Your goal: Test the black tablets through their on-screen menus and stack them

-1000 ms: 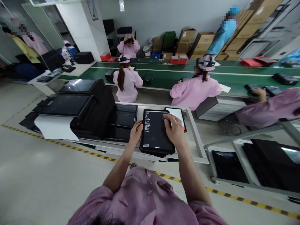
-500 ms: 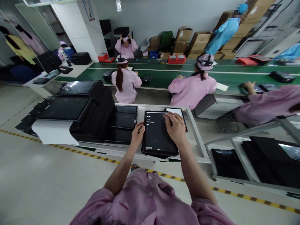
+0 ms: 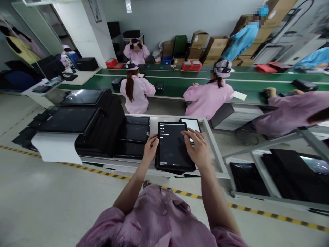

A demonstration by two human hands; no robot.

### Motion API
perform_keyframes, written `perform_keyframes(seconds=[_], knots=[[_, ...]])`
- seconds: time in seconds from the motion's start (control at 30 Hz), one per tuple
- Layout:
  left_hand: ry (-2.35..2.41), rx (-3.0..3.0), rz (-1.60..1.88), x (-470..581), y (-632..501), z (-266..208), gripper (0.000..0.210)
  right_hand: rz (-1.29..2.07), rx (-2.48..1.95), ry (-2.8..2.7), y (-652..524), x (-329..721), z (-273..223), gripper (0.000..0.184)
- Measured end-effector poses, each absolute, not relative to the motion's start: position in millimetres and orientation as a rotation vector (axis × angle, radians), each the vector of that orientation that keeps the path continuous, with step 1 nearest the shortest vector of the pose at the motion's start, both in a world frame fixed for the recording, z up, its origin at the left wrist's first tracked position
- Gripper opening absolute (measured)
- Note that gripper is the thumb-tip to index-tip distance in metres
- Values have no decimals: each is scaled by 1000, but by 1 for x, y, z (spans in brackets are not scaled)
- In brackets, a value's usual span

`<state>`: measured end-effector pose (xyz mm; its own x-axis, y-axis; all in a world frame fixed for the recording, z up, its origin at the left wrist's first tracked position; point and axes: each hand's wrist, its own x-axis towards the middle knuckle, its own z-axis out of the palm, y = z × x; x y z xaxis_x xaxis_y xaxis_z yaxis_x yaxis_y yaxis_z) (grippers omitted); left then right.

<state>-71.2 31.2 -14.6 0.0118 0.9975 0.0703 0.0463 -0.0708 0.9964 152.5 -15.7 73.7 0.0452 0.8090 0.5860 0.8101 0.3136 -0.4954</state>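
A black tablet (image 3: 172, 147) with a short white text menu on its dark screen lies in front of me, atop other dark devices. At its left edge my left hand (image 3: 151, 145) grips the side, thumb near the rim. My right hand (image 3: 197, 145) hovers over the right side of the screen, fingers apart and holding nothing; whether a fingertip touches the glass I cannot tell. Partly behind that hand lies a second tablet with a bright white screen (image 3: 192, 124).
To the left rise stacked black tablets (image 3: 68, 120), with a white sheet (image 3: 56, 147) hanging below. More dark devices (image 3: 135, 128) lie on the cart (image 3: 217, 151). Co-workers in pink sit along the green conveyor (image 3: 172, 91). A second rack (image 3: 262, 199) stands at right.
My right hand has shifted right and lifted slightly back from the screen, fingers spreading more. The left hand keeps its place on the tablet's edge.
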Motion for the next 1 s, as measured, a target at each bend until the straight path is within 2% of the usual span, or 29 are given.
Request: perform_keyframes(seconds=[0.6,0.77,0.9,1.0], knots=[[1160,1307,1222,-71,32,-14,38,95,-1527,-1727,-19,155,67,35],[1145,1318,1224,-70,32,-12,40,233,-1544,-1809,-25,167,75,44],[1182,1374,1195,-74,34,-7,43,249,-1659,-1460,-43,183,67,52],[1187,1483,1144,-80,37,1,44,395,-1726,-1230,-49,195,46,66]])
